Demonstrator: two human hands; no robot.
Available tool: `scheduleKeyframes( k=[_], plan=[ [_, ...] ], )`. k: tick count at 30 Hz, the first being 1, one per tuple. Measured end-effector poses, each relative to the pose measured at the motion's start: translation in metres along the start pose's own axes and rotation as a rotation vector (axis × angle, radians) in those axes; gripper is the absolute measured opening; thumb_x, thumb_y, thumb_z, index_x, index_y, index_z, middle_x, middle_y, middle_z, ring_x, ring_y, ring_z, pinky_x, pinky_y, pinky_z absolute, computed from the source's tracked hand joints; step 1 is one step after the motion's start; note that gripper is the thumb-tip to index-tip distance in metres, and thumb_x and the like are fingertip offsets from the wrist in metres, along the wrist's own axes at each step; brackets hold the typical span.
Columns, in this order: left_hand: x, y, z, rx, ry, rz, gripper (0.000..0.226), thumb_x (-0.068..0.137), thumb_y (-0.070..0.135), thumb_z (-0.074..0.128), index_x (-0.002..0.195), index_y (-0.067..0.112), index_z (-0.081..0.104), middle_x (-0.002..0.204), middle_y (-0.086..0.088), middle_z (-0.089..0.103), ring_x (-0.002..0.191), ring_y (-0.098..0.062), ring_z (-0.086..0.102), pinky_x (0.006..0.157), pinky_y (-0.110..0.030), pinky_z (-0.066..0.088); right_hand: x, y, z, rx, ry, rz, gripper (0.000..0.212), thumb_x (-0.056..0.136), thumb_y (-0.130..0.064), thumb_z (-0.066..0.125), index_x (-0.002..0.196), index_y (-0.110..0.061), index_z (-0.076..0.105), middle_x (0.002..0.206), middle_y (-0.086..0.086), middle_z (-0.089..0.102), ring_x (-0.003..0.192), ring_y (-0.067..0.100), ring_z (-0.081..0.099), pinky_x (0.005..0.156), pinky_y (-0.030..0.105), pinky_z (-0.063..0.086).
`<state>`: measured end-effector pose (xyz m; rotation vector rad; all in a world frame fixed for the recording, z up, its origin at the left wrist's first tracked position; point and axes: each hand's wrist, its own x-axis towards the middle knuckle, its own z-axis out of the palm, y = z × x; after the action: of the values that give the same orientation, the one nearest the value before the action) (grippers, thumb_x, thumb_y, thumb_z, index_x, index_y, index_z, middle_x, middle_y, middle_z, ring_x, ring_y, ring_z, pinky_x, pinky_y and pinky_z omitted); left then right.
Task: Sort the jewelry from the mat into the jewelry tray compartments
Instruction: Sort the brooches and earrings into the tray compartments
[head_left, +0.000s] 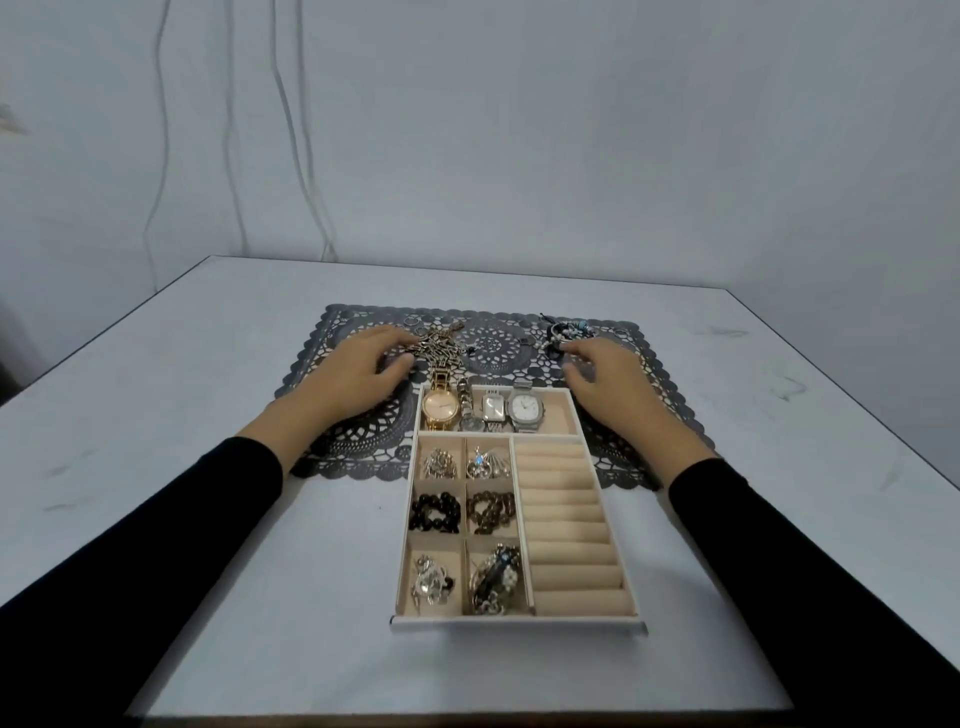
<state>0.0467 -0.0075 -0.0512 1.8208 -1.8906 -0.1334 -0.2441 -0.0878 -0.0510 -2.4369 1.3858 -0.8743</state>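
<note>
Reaching over mat (491, 345): left hand (363, 370) open, fingertips (411, 339) at chains (440, 347), 11 o'clock of tray (519, 623). Right hand (609, 382) open, fingers (574, 347) loosely curved, holding nothing, beside beads (563, 332) at 1 o'clock. Watches (491, 410) lie in tray's 12 o'clock compartment.

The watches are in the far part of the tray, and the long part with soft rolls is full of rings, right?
Not quite. The gold and silver wristwatches do lie in the far compartment of the beige jewelry tray, but the long section of cream padded rolls holds no rings, as the head view shows.
</note>
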Motion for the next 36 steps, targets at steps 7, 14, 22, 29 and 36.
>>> scheduleKeyframes(
  k=[7,14,22,29,36],
  plan=[
    [0.034,-0.011,0.014,0.073,-0.098,-0.004,0.047,0.102,0.042,0.041,0.146,0.027,0.042,0.156,0.002,0.035,0.143,-0.017,0.032,0.117,-0.038,0.025,0.042,0.005,0.016,-0.051,-0.035,-0.105,0.029,0.093,-0.016,0.057,0.120,-0.009,0.065,0.120,0.005,0.066,0.116,0.021,0.055,0.098,0.022,0.034],
    [0.054,-0.005,0.021,0.083,-0.180,0.047,0.047,0.103,0.043,0.037,0.149,0.032,0.037,0.158,0.006,0.030,0.145,-0.015,0.027,0.117,-0.035,0.021,0.065,0.019,0.026,-0.081,-0.089,-0.156,0.023,0.091,-0.022,0.061,0.110,-0.014,0.071,0.108,0.003,0.069,0.107,0.019,0.056,0.091,0.019,0.032],
    [0.064,-0.004,0.026,0.050,-0.216,0.096,0.046,0.102,0.043,0.038,0.148,0.036,0.037,0.157,0.013,0.030,0.144,-0.010,0.028,0.116,-0.033,0.021,0.075,0.021,0.027,-0.015,-0.108,-0.123,0.017,0.090,-0.020,0.063,0.103,-0.016,0.074,0.101,0.001,0.067,0.093,0.009,0.049,0.083,0.020,0.032],
    [0.065,-0.003,0.025,0.003,-0.124,0.125,0.040,0.102,0.039,0.044,0.140,0.030,0.051,0.148,0.008,0.046,0.136,-0.011,0.040,0.112,-0.032,0.030,0.076,0.016,0.028,-0.015,-0.145,-0.088,0.009,0.090,-0.015,0.061,0.091,-0.016,0.070,0.095,0.000,0.064,0.089,0.013,0.051,0.080,0.025,0.038],
    [0.080,-0.002,0.024,0.007,0.042,0.091,0.030,0.099,0.030,0.053,0.124,0.019,0.065,0.124,0.001,0.065,0.111,-0.014,0.058,0.093,-0.026,0.040,0.076,0.008,0.022,0.133,-0.107,-0.045,0.009,0.091,-0.010,0.057,0.088,-0.016,0.063,0.085,-0.003,0.063,0.084,0.016,0.054,0.068,0.019,0.037]
  ],
)
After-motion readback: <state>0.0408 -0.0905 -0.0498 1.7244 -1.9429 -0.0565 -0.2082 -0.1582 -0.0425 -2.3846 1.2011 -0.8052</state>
